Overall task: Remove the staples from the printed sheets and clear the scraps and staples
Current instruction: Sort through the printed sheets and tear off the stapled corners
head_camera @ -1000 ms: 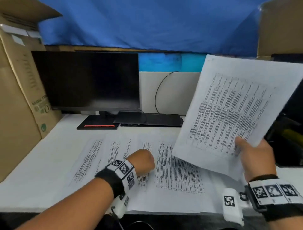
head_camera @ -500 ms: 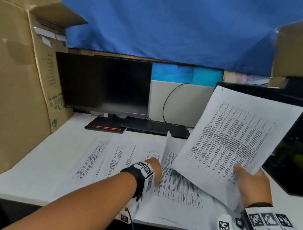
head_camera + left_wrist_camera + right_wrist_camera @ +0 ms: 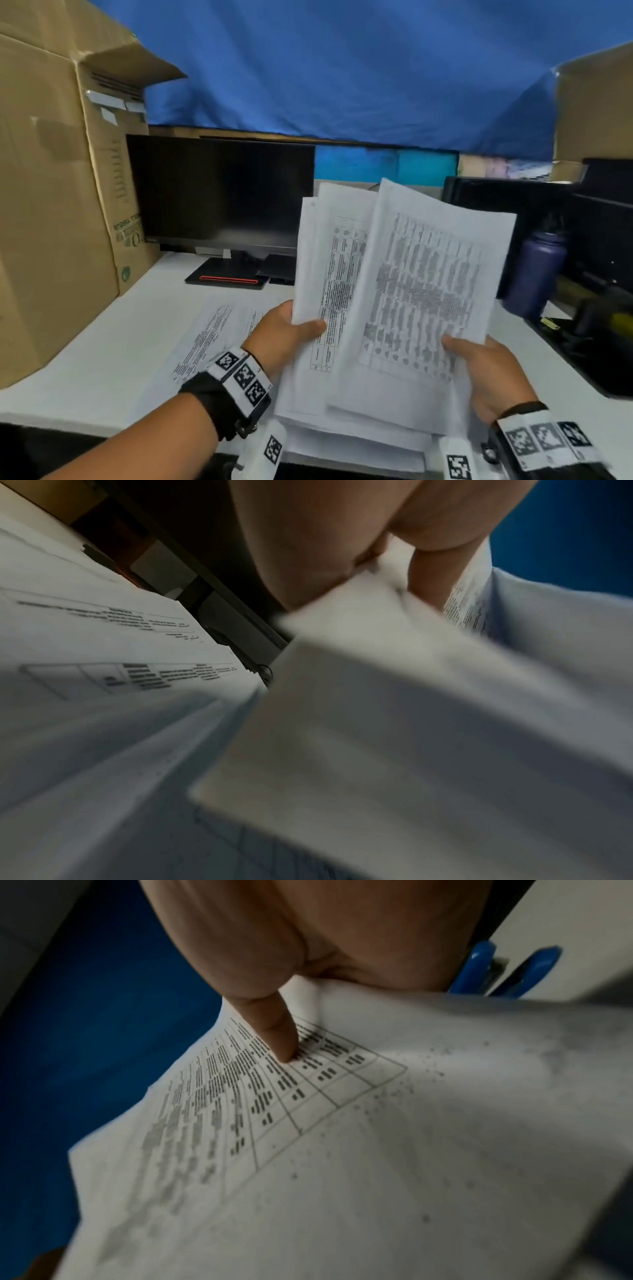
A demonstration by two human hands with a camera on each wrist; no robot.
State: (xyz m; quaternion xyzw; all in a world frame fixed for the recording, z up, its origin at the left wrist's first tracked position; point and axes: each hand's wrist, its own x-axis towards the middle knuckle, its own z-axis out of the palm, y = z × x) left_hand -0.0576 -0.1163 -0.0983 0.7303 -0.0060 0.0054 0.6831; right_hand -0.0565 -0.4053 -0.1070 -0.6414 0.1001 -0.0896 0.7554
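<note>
Nearest the viewer, two forearms wearing marker wristbands reach over a white tabletop (image 3: 85, 359). The left hand (image 3: 282, 337) grips a sheaf of printed sheets (image 3: 334, 270) by its near left edge, thumb across the front and fingers (image 3: 426, 580) curled behind. The right hand (image 3: 486, 373) pinches a separate top page (image 3: 421, 291) at its near right corner, thumb on the printed table, and this page overlaps the sheaf, both raised and tilted toward the viewer above more paper lying flat at the near edge. No staple or scrap can be made out; motion blur hides fine detail. Further left, more pages (image 3: 212, 329) lie spread on the tabletop. Beyond them stand a dark monitor (image 3: 219, 192) on its base, a large cardboard box (image 3: 51, 205) at far left, and a purple bottle (image 3: 537, 270) at right beside dark equipment, with a blue tarp (image 3: 342, 68) behind. The step appears to be gathering loose pages into one stack. To do it well, slide the right page squarely onto the sheaf, keep the left grip firm so nothing fans out, then tap the edges level on the tabletop and check each corner for leftover staples.
</note>
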